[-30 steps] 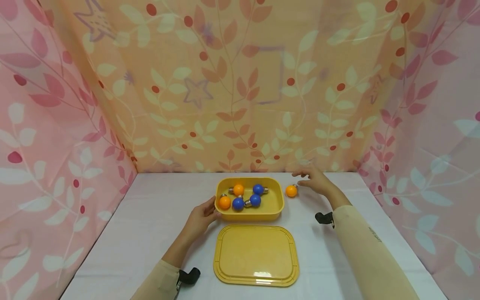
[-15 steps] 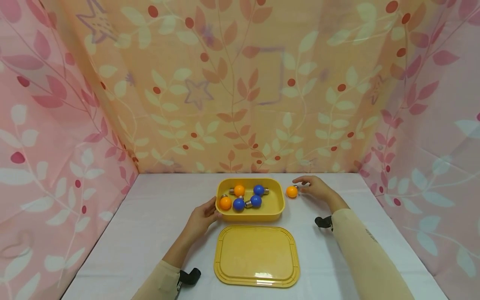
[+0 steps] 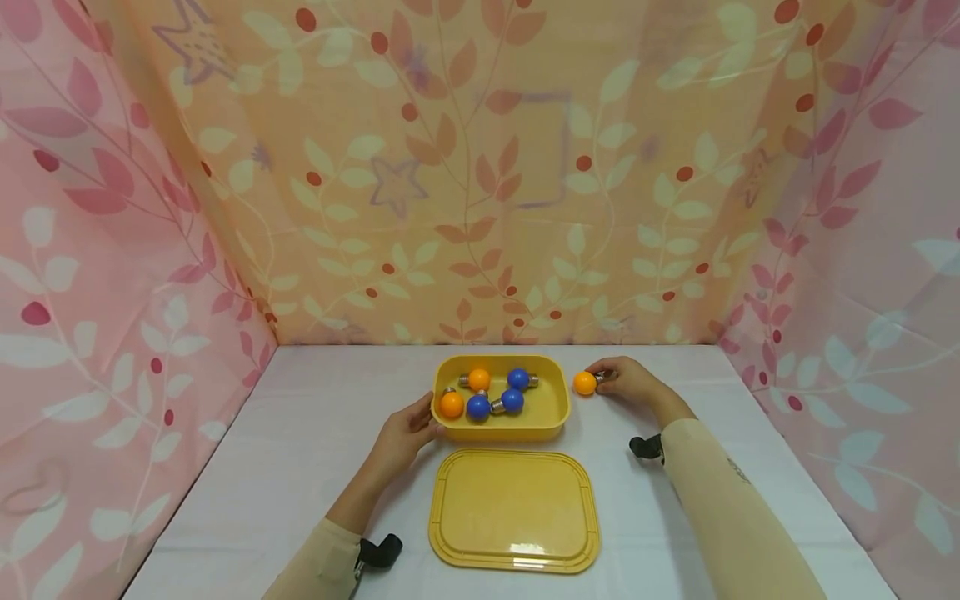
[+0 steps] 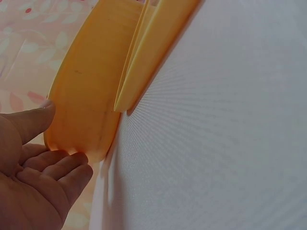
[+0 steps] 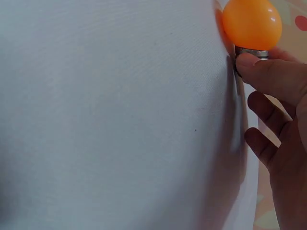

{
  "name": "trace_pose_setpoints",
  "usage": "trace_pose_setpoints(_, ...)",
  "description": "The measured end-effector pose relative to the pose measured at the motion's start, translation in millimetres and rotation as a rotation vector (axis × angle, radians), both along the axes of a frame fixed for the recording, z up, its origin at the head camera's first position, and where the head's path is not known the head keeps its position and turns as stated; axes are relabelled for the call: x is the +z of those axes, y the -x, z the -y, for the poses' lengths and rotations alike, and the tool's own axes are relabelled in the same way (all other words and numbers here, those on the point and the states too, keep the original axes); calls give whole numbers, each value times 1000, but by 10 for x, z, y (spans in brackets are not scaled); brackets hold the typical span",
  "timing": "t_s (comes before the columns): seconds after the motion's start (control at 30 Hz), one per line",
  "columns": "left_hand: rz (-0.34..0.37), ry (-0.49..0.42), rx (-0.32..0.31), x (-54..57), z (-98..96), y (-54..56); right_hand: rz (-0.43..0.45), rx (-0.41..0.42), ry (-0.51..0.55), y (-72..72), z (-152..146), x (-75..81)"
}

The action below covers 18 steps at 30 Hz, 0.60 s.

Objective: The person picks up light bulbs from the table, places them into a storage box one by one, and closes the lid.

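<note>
In the head view a yellow plastic box [image 3: 555, 421] holds two orange light bulbs [image 3: 478, 380] and three blue light bulbs [image 3: 477, 407]. My left hand [image 3: 403, 433] is at its left end; in the left wrist view the relaxed fingertips [image 4: 79, 158] and the thumb rest against the box wall [image 4: 86, 86]. Right of the box, another orange light bulb [image 3: 584, 383] is in my right hand [image 3: 636, 382]. The right wrist view has the thumb [image 5: 259, 69] and a finger behind it pinching the metal screw base, the round orange globe [image 5: 252, 24] sticking out beyond them.
A yellow lid [image 3: 513, 510] lies flat in front of the box, close to its near side. All stands on a white-covered table [image 3: 300, 425]. Patterned cloth [image 3: 465, 208] hangs behind the table and along both sides.
My right hand has come down to the loose orange light bulb and now pinches its base, the bulb now pointing more to the left. The left hand stays at the box.
</note>
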<state>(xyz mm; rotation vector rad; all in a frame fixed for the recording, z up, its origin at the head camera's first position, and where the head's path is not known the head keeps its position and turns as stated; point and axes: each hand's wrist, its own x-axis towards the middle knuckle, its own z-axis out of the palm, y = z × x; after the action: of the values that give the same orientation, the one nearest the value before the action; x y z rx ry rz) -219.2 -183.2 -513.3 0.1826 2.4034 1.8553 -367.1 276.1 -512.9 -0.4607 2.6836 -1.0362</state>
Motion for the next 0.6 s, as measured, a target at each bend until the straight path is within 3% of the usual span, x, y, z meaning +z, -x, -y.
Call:
trace_pose_setpoints(0.27, -6, 8, 0, -13, 6, 8, -28, -25, -17, -36, -61, 69)
trace_pose_setpoints(0.6, -9, 10, -4, -33, 9, 7, -111, -38, 38, -62, -143, 235)
